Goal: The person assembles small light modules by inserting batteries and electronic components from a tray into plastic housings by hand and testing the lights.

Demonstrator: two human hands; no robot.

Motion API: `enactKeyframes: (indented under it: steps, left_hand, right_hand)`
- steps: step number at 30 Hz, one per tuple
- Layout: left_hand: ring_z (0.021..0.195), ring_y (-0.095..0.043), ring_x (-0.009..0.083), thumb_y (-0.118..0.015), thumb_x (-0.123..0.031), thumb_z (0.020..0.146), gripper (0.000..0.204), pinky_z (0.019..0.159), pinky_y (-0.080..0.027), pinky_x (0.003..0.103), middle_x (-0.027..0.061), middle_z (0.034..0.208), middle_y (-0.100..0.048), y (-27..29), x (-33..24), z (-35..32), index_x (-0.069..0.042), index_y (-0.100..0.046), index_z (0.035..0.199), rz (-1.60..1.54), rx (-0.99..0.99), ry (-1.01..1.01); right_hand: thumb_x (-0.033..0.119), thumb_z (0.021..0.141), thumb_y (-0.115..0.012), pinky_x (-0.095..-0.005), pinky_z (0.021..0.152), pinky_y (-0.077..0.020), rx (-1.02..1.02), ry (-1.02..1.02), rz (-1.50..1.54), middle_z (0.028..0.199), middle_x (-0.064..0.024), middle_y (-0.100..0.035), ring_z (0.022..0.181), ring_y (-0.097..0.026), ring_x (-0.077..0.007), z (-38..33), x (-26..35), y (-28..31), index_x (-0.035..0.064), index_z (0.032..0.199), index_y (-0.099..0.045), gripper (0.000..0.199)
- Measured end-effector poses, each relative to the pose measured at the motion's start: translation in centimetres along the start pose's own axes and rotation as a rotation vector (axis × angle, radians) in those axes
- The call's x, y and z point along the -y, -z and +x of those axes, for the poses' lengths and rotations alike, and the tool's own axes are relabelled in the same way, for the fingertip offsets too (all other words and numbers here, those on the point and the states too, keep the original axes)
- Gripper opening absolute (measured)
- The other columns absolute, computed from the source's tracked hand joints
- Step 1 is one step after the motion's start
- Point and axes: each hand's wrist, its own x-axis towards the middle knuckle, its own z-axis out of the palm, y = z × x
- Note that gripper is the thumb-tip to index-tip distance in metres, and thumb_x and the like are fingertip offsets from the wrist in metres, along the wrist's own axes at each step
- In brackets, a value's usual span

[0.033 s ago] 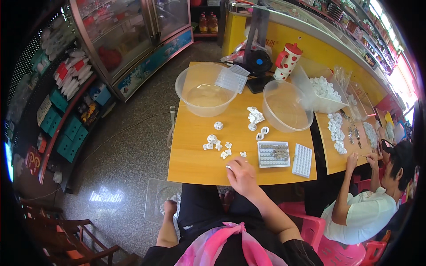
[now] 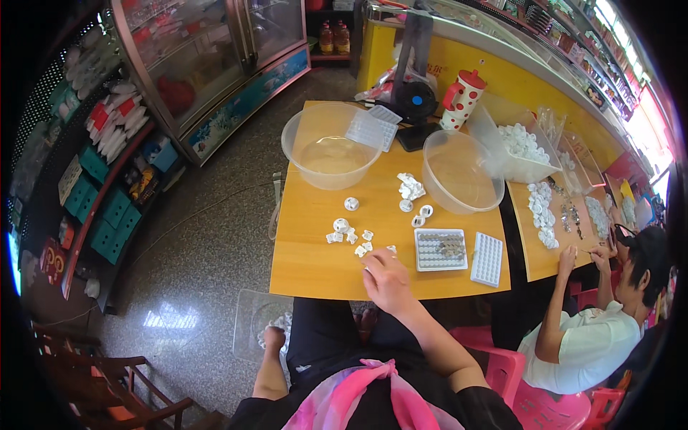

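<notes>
My right hand (image 2: 387, 281) is over the near edge of the wooden table (image 2: 315, 265), its fingers curled and drawn together. What sits at the fingertips is too small to make out. Just beyond it lie small white plastic pieces (image 2: 360, 251), with another white cluster (image 2: 340, 231) to their left. Low at my left side, my left hand (image 2: 273, 337) is closed above a clear plastic bin (image 2: 247, 344) holding white pieces (image 2: 285, 331). Its fingers are mostly hidden. Right of my right hand stands a white compartment tray (image 2: 440, 261) partly filled with small grey parts (image 2: 451, 247).
Two clear tubs (image 2: 333, 175) (image 2: 462, 201) stand farther back, near a spotted tumbler (image 2: 462, 100) and a dark phone (image 2: 418, 136). A second white tray (image 2: 487, 259) lies at right. Beside me, a person (image 2: 591, 337) works at another table. A pink chair (image 2: 494, 351) is close by.
My right hand has shifted slightly forward and to the left, partly covering a white piece near its fingers. My left hand stays almost in place.
</notes>
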Motion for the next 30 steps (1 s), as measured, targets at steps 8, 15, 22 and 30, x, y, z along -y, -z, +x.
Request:
enactKeyframes:
  steps: [8, 15, 22, 30]
  left_hand:
    - [0.093, -0.064, 0.0341, -0.07, -0.022, 0.069, 0.029, 0.084, -0.051, 0.041, 0.0171, 0.095, -0.067, 2.9, -2.0, -2.0, -0.006, -0.071, 0.093, -0.01, -0.005, -0.116]
    - [0.079, -0.066, 0.0218, -0.065, -0.015, 0.081, 0.021, 0.071, -0.051, 0.032, 0.0166, 0.087, -0.069, 22.9, -14.6, -11.7, 0.0, -0.069, 0.096, -0.481, 0.137, -0.366]
    - [0.102, -0.056, 0.0169, -0.059, -0.007, 0.085, 0.028, 0.085, -0.044, 0.028, 0.012, 0.111, -0.062, 28.9, -25.8, -14.0, 0.003, -0.061, 0.112, -1.157, 0.101, -0.887]
    - [0.11, -0.052, 0.0197, -0.061, -0.011, 0.087, 0.04, 0.096, -0.04, 0.034, 0.0114, 0.123, -0.056, 25.0, -33.4, -13.4, 0.0, -0.054, 0.125, -1.363, 0.606, -0.941]
  right_hand:
    - [0.005, 0.073, -0.065, -0.0419, 0.066, -0.0461, 0.048, 0.038, -0.276, 0.088, -0.0147, -0.058, 0.08, -0.058, -0.0318, 7.2, 0.2, -4.5, 0.0052, 0.088, -0.061, 0.016]
    - [0.007, 0.08, -0.062, -0.0385, 0.062, -0.0464, -0.006, 0.066, -0.219, 0.077, -0.0108, -0.061, 0.072, -0.06, -0.0271, 6.8, -2.1, -5.1, 0.0017, 0.094, -0.058, 0.016]
    - [0.006, 0.091, -0.053, -0.0253, 0.063, -0.0482, 0.192, -0.826, 1.814, 0.092, -0.0083, -0.064, 0.074, -0.061, -0.0155, 1.3, 0.2, 0.6, 0.0047, 0.116, -0.052, 0.025]
    - [0.011, 0.091, -0.056, -0.0291, 0.065, -0.0505, 0.151, -0.797, 2.019, 0.098, -0.0076, -0.063, 0.074, -0.062, -0.0176, -1.8, 0.4, 1.8, 0.0059, 0.129, -0.046, 0.04]
